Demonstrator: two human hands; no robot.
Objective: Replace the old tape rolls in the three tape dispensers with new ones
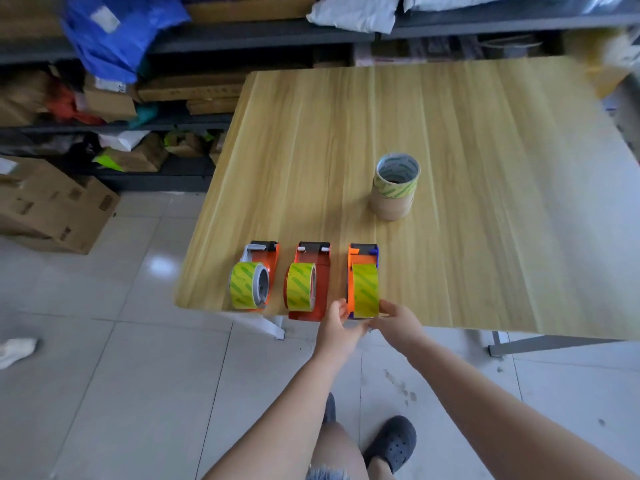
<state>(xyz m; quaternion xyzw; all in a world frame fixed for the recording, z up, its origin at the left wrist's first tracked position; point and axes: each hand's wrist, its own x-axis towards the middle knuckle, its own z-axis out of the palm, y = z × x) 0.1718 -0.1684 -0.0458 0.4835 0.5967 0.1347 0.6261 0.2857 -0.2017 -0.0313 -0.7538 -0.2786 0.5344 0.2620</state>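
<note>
Three orange tape dispensers stand in a row at the near edge of the wooden table [450, 133], each with a yellow-green roll. The left dispenser [254, 282] and the middle dispenser [306, 282] stand untouched. Both hands are at the near end of the right dispenser [363, 278]. My left hand [337, 323] touches its left side and my right hand [394, 322] holds its right side beside the roll. Further back stands a stack of tape rolls [394, 185], a green-printed one on top of plain brown ones.
Shelves full of cardboard boxes and a blue bag [117, 29] stand behind and left of the table. More boxes [52, 206] sit on the tiled floor at left. Another person's shoe [15, 351] shows at the far left edge.
</note>
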